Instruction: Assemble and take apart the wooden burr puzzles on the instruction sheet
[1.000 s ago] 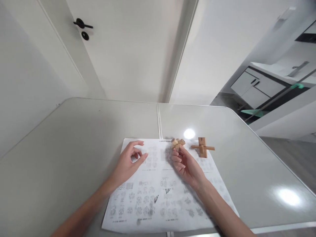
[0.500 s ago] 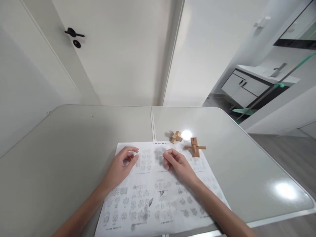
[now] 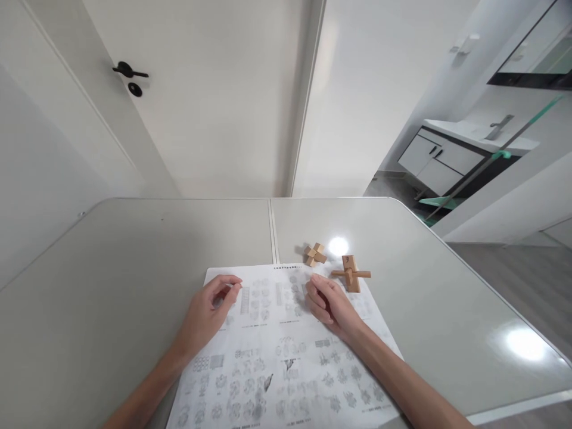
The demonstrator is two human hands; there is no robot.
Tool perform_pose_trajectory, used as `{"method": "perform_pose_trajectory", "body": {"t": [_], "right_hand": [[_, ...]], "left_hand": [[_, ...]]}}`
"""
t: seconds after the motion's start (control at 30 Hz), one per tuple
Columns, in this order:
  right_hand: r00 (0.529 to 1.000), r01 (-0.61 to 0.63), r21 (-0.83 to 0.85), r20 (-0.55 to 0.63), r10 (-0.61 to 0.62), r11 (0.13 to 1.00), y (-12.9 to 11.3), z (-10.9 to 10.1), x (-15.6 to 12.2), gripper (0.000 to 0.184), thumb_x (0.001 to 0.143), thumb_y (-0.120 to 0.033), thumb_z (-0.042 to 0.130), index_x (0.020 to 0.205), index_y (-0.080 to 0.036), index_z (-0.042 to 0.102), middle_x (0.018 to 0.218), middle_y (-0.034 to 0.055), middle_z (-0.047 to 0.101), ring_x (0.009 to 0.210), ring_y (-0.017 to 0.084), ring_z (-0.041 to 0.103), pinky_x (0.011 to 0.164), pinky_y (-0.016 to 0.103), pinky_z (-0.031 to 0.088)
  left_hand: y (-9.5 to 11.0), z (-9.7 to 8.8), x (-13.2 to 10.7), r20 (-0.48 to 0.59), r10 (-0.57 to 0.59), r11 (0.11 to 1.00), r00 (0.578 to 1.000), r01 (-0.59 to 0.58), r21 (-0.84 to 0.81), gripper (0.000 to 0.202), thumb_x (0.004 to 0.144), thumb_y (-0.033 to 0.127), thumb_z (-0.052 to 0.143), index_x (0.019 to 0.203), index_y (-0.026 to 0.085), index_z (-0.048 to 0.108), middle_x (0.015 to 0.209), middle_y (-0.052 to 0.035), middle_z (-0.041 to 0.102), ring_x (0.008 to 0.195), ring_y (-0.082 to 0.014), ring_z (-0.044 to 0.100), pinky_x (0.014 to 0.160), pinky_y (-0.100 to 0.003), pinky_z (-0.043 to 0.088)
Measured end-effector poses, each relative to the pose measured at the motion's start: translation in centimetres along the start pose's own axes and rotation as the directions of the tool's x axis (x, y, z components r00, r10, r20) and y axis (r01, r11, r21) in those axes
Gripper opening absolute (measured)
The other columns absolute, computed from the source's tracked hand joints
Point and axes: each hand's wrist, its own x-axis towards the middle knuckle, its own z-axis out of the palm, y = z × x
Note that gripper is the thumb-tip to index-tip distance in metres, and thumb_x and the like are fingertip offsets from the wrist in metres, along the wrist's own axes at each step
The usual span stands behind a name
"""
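My L hand (image 3: 209,311) rests on the printed sheet (image 3: 286,363) near its top-left corner. Its grip is half-open, thumb & forefinger tips close together w/ nothing btwn them. My R hand (image 3: 329,302) lies on the sheet's upper right part, fingers loosely curled in, grip empty. Two wooden puzzles sit just beyond the R hand. The cross puzzle (image 3: 351,273) is at the sheet's top-right corner, just beside my R fingers, apart from them. The small puzzle (image 3: 315,254) is on the bare worktop (image 3: 134,256) just past the sheet's top edge, left of the cross one, next to a bright light glare. The sheet lies flat, covered w/ rows of small diagrams, across the worktop's centre seam. Behind the worktop is a white door w/ a black handle (image 3: 129,71).
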Motion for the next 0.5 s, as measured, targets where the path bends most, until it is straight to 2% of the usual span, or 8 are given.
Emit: {"method": "perform_pose_trajectory", "body": {"t": [0.13, 0.27, 0.37, 0.5], "right_hand": [[1.0, 0.004, 0.074, 0.024, -0.006, 0.997, -0.2, 0.2, 0.0, 0.05, 0.096, -0.049, 0.072, 0.063, -0.019, 0.05, 0.052, -0.0095, 0.036, 0.038, 0.004, 0.024, 0.036, 0.019, 0.016], [0.998, -0.005, 0.18, 0.066, -0.007, 0.984, -0.3, -0.1, 0.0, 0.042, 0.097, -0.047, 0.072, 0.07, -0.018, 0.058, 0.055, -0.0088, 0.038, 0.041, 0.004, 0.024, 0.034, 0.017, 0.019], [0.995, -0.028, 0.3, 0.1, -0.002, 0.953, -0.3, -0.5, 0.1, 0.038, 0.098, -0.049, 0.071, 0.076, -0.018, 0.063, 0.055, -0.0096, 0.037, 0.041, 0.005, 0.019, 0.032, 0.016, 0.018], [0.993, -0.041, 0.412, 0.121, -0.01, 0.91, -0.2, -1.0, 0.2, 0.043, 0.096, -0.056, 0.071, 0.076, -0.019, 0.062, 0.051, -0.0115, 0.03, 0.038, 0.005, 0.01, 0.029, 0.015, 0.016]], "left_hand": [[0.0, -0.2, 0.3, -0.016, -0.018, 1.0, 1.0, 0.018, -0.013, 0.035, 0.098, 0.057, 0.054, 0.096, 0.025, 0.067, 0.071, 0.0015, 0.057, 0.064, -0.0156, 0.053, 0.052, -0.023, 0.038], [0.4, -0.5, 0.5, -0.039, -0.027, 0.996, 0.999, 0.024, -0.083, 0.039, 0.099, 0.056, 0.051, 0.083, 0.023, 0.064, 0.067, 0.0014, 0.054, 0.069, -0.0169, 0.055, 0.059, -0.024, 0.042], [0.6, -0.6, 0.6, -0.074, -0.027, 0.991, 0.997, 0.016, -0.135, 0.038, 0.099, 0.053, 0.052, 0.08, 0.022, 0.063, 0.066, 0.0018, 0.052, 0.069, -0.0165, 0.053, 0.064, -0.026, 0.044], [0.6, -0.7, 0.8, -0.124, -0.059, 0.984, 0.991, 0.037, -0.174, 0.038, 0.099, 0.053, 0.053, 0.078, 0.022, 0.061, 0.062, 0.0028, 0.05, 0.065, -0.0161, 0.048, 0.065, -0.028, 0.042]]}}
